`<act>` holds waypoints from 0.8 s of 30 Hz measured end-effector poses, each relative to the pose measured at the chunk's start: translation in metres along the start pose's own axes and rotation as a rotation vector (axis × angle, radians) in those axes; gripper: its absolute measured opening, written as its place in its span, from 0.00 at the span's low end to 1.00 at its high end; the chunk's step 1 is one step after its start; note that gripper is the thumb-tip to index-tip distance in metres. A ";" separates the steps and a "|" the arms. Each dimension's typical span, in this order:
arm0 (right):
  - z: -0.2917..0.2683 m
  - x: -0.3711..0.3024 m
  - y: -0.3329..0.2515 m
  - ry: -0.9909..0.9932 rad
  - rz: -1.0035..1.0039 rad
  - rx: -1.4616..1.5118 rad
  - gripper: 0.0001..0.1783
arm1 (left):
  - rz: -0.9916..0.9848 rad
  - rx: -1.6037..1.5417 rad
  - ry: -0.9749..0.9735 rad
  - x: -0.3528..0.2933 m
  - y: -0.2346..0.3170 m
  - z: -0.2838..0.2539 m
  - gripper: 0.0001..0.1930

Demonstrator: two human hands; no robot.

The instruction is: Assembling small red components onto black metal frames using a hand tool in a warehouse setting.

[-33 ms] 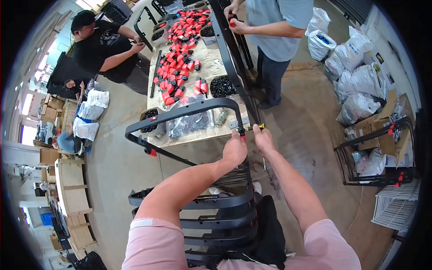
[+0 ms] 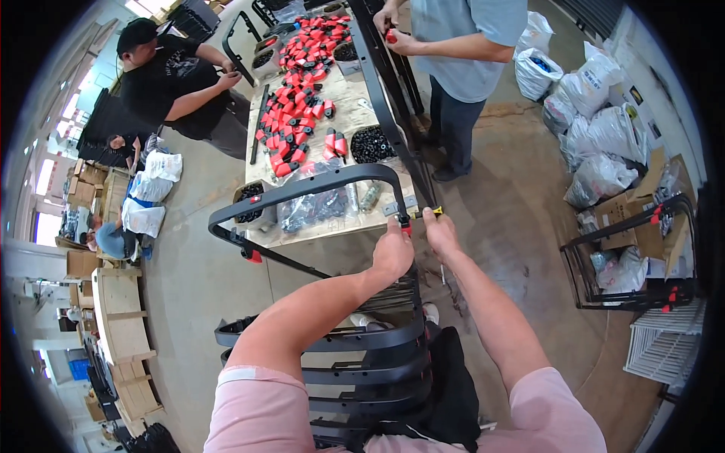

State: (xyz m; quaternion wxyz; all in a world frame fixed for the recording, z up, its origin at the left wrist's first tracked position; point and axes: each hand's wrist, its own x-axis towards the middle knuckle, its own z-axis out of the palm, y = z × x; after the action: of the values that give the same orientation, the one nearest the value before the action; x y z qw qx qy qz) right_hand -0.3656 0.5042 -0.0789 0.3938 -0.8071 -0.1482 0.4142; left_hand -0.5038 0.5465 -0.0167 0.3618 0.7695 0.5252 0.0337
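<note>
My left hand [image 2: 394, 251] is closed around the upright tube of a black bent-tube frame [image 2: 321, 179], just below a small red clip [image 2: 406, 229]. Close on its right, my right hand [image 2: 442, 235] grips a yellow-and-black tool [image 2: 436, 213]; it looks like a screwdriver, though its shaft is hardly visible. The tool lies level beside the tube, near the red clip. The frame's curved top reaches left across the near edge of the table. More black frames [image 2: 370, 375] are stacked below my forearms, in front of my body.
The wooden table [image 2: 260, 162] carries a pile of red-and-black plastic parts [image 2: 291, 121], a tub of black caps [image 2: 371, 143] and a clear parts bag [image 2: 319, 208]. A person in black [image 2: 181, 83] stands left; another in grey-blue [image 2: 464, 60] stands beyond right. White sacks [image 2: 604, 143] line the right wall.
</note>
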 end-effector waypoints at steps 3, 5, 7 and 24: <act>0.000 0.018 0.028 0.190 -0.125 -0.056 0.32 | 0.053 -0.014 0.038 -0.003 0.006 0.013 0.28; 0.004 0.003 0.006 0.082 -0.044 -0.047 0.34 | 0.033 -0.002 0.045 -0.003 -0.006 0.009 0.29; -0.001 -0.009 -0.008 0.003 0.044 -0.045 0.37 | 0.034 -0.004 0.035 -0.005 -0.008 0.009 0.30; -0.005 -0.017 -0.018 0.009 0.106 0.018 0.36 | 0.043 -0.017 0.083 -0.006 -0.014 0.025 0.33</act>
State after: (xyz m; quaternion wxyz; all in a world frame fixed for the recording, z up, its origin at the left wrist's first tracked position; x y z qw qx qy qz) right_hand -0.3705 0.5037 -0.0538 0.3793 -0.8120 -0.1000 0.4323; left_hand -0.5064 0.5309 -0.0417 0.3455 0.7754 0.5228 0.0781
